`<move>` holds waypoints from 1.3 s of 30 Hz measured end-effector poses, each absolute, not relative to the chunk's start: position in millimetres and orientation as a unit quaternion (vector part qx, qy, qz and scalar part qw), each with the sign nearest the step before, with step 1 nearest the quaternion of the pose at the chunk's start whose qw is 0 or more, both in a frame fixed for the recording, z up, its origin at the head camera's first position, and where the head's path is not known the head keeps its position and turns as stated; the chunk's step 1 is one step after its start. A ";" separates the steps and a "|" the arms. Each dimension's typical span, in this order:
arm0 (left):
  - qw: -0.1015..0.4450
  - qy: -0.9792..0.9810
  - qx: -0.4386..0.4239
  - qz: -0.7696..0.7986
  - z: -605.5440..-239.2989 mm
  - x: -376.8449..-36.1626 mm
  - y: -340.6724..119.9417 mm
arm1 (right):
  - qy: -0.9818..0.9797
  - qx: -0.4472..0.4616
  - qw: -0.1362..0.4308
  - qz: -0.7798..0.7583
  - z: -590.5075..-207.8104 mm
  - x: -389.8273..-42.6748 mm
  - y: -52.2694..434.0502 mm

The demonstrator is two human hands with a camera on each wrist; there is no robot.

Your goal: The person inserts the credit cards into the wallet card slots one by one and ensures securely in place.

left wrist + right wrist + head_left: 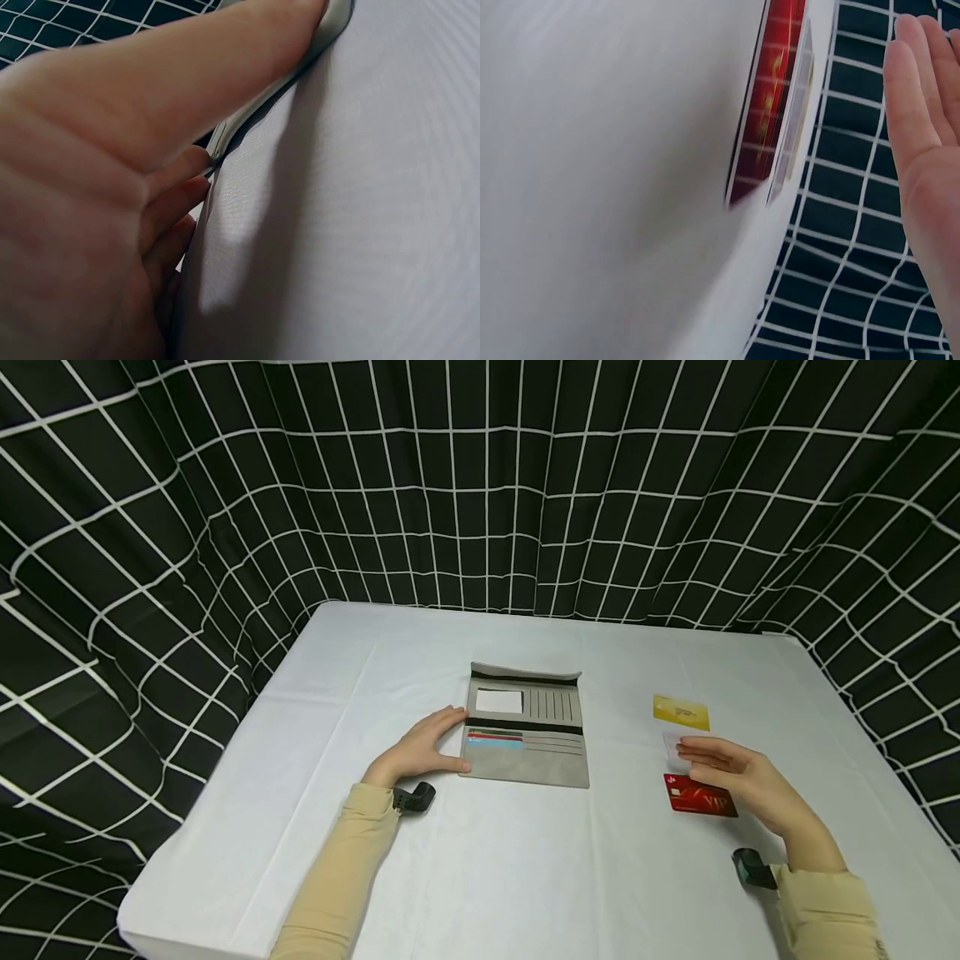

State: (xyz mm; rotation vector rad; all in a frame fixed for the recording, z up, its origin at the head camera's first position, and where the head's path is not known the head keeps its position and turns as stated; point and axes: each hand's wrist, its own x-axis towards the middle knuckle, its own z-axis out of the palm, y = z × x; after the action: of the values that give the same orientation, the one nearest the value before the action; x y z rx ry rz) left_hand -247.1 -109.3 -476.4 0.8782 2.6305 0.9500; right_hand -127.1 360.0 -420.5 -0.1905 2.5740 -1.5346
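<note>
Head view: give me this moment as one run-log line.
left hand: touches left edge of open wallet | right hand: over pale card | pale card: between yellow card and red card

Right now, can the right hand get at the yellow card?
Likely yes: the yellow card lies uncovered on the table, and the right hand looks empty close by, with nothing visible blocking its way.

The red card [700, 796] reads "VIP", while the print on the yellow card [681, 712] is too small to read.
</note>
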 end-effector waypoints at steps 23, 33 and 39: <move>0.104 0.886 0.298 0.338 -478.3 -245.6 -110.2 | 0.874 0.031 0.127 -0.467 -426.3 -109.8 405.9; 0.108 0.887 0.292 0.340 -479.3 -245.9 -110.2 | 0.885 0.037 0.136 -0.443 -430.1 -108.2 409.1; 0.104 0.886 0.299 0.339 -479.7 -246.5 -110.3 | 0.892 0.039 0.133 -0.430 -434.6 -108.4 409.5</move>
State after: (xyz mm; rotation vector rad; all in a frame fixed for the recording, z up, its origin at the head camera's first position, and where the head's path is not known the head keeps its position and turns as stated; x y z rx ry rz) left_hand -246.5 -110.3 -479.7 0.8820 2.6139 0.9987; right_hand -108.4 409.5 -434.6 0.1123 2.5876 -1.2463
